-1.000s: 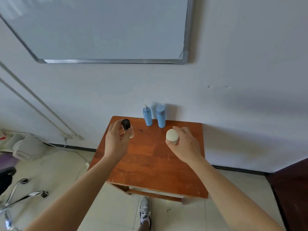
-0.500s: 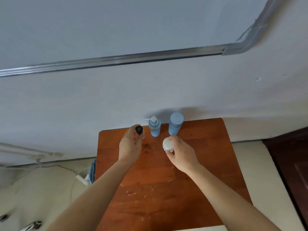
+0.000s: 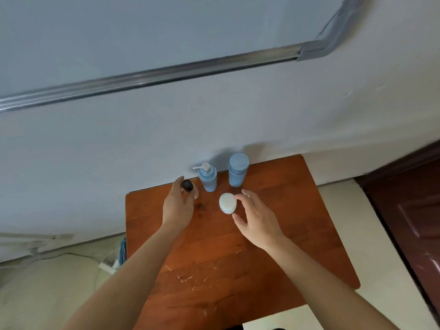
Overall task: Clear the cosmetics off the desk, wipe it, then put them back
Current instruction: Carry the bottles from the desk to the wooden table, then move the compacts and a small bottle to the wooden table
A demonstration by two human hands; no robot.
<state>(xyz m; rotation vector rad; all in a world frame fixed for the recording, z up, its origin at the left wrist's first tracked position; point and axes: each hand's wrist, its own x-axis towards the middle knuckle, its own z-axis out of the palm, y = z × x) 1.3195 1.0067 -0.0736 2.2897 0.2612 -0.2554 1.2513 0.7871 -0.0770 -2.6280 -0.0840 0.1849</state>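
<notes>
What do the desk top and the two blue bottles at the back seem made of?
The desk: wood or wood veneer, reddish-brown, semi-gloss varnish; plank seams and pale scratches show. The pump bottle and capped bottle: probably plastic, matte pale blue, opaque, soft highlights; frosted glass not excluded.

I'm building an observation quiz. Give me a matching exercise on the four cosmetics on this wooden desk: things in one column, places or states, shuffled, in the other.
1. small bottle with a round black cap
2. blue pump bottle with a white nozzle
3. blue cylindrical bottle with a flat cap
4. round jar with a white lid

A. furthest right of the four
B. gripped by the left hand
C. on the wooden desk beside the right hand
D. upright between 1 and 3

Pairs: 1-B, 2-D, 3-A, 4-C
</notes>
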